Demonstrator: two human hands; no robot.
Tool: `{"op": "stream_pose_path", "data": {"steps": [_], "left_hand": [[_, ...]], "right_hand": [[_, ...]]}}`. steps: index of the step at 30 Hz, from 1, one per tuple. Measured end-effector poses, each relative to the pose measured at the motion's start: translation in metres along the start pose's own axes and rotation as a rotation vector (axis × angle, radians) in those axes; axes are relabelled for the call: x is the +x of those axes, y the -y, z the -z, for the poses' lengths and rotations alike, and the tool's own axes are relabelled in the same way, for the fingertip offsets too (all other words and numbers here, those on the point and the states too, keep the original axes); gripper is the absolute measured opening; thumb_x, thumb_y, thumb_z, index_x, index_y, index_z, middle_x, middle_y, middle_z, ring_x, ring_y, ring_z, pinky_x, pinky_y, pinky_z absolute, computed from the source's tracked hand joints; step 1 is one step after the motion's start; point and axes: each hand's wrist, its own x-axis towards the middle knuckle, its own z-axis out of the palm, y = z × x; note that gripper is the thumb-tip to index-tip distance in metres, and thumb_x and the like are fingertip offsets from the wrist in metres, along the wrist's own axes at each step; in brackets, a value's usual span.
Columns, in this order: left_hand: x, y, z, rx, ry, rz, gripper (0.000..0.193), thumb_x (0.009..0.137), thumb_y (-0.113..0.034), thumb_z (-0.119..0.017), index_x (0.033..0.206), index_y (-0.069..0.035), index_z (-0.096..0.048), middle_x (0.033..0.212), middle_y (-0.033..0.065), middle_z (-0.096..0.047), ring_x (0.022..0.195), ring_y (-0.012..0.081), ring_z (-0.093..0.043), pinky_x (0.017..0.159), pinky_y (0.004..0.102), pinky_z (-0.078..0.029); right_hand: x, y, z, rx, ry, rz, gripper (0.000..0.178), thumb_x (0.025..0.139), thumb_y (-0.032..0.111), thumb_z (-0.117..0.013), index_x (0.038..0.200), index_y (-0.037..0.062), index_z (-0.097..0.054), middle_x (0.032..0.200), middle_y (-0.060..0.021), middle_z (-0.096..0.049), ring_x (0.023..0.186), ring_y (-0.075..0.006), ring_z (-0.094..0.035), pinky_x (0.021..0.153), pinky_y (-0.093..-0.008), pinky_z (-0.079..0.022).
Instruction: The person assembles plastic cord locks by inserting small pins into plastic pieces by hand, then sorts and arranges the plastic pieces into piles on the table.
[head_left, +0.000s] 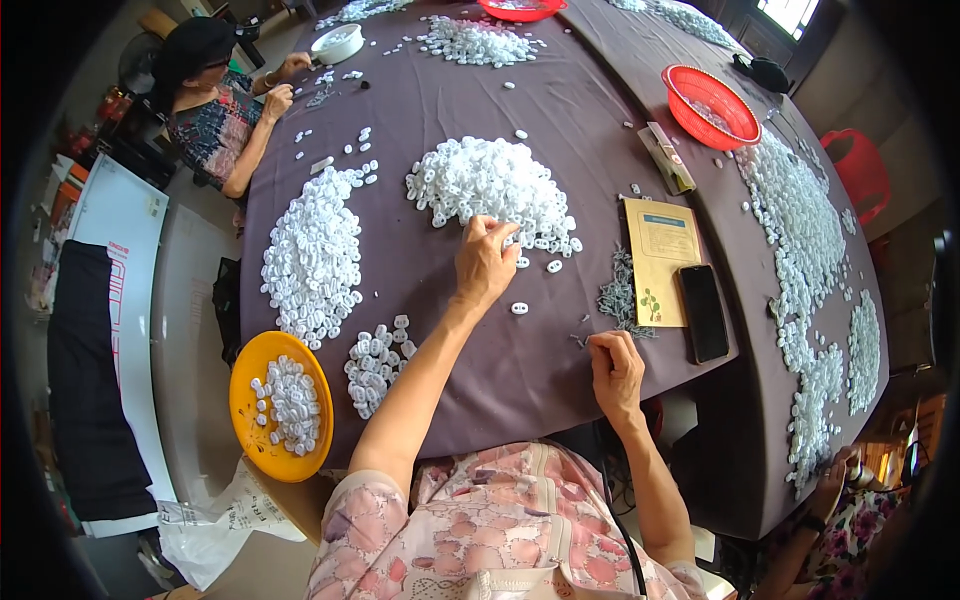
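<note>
Yellow plate (262, 347), by the near-left corner of the table (490, 370): white two-holed pieces (295, 402), possibly the finished share. Right hand (615, 372), near edge: fingers curled, contents hidden. Small white heap (372, 372), near edge, left. Grey strands (618, 295), toward near-right corner. Left hand (485, 265), mid-table: fingertips narrowed beside main pile (490, 185); grip cannot be told. Main pile: large; much apparently remains.
</note>
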Motion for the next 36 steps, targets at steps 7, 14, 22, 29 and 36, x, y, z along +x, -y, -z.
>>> {"op": "stream_pose_path", "data": {"steps": [7, 14, 22, 29, 36], "left_hand": [[-0.021, 0.003, -0.007, -0.008, 0.09, -0.006, 0.013, 0.075, -0.009, -0.069, 0.088, -0.009, -0.069, 0.093, 0.0097, -0.055, 0.085, 0.0261, -0.059, 0.072, 0.0366, -0.05], [-0.039, 0.01, 0.004, -0.164, 0.017, -0.035, 0.007, 0.077, -0.003, -0.067, 0.084, -0.004, -0.068, 0.093, 0.0082, -0.059, 0.07, 0.0207, -0.061, 0.061, 0.0308, -0.05], [-0.001, 0.004, -0.013, 0.056, 0.026, 0.102, 0.013, 0.074, -0.015, -0.072, 0.085, -0.009, -0.068, 0.088, 0.0086, -0.058, 0.088, 0.0275, -0.059, 0.076, 0.0384, -0.048], [0.005, 0.004, -0.025, 0.16, 0.061, 0.075, 0.009, 0.073, -0.014, -0.071, 0.079, -0.011, -0.066, 0.08, 0.0076, -0.058, 0.081, 0.0285, -0.059, 0.07, 0.0395, -0.048], [0.008, 0.006, -0.024, 0.051, 0.159, 0.207, 0.014, 0.072, -0.016, -0.072, 0.081, -0.014, -0.061, 0.087, 0.0054, -0.06, 0.087, 0.0271, -0.059, 0.07, 0.0441, -0.044]], "right_hand": [[0.001, -0.002, 0.0, 0.069, 0.007, -0.111, 0.011, 0.081, -0.007, -0.058, 0.089, 0.0008, -0.058, 0.081, -0.0092, -0.057, 0.067, -0.0179, -0.057, 0.059, -0.0263, -0.046], [0.003, 0.0, 0.001, 0.088, 0.018, -0.123, 0.011, 0.081, -0.007, -0.058, 0.089, 0.0011, -0.059, 0.08, -0.0088, -0.057, 0.066, -0.017, -0.056, 0.058, -0.0258, -0.045], [0.005, 0.002, -0.001, 0.093, 0.001, -0.153, 0.01, 0.081, -0.007, -0.059, 0.088, 0.0007, -0.059, 0.08, -0.0085, -0.057, 0.065, -0.016, -0.055, 0.058, -0.0254, -0.045], [0.008, 0.002, -0.001, 0.1, 0.003, -0.17, 0.012, 0.08, -0.007, -0.059, 0.089, 0.0015, -0.059, 0.081, -0.0107, -0.058, 0.065, -0.0228, -0.058, 0.056, -0.0292, -0.046], [0.008, 0.0, -0.002, 0.1, -0.008, -0.148, 0.012, 0.08, -0.007, -0.06, 0.089, 0.0014, -0.059, 0.081, -0.0108, -0.058, 0.065, -0.0233, -0.058, 0.055, -0.0294, -0.046]]}}
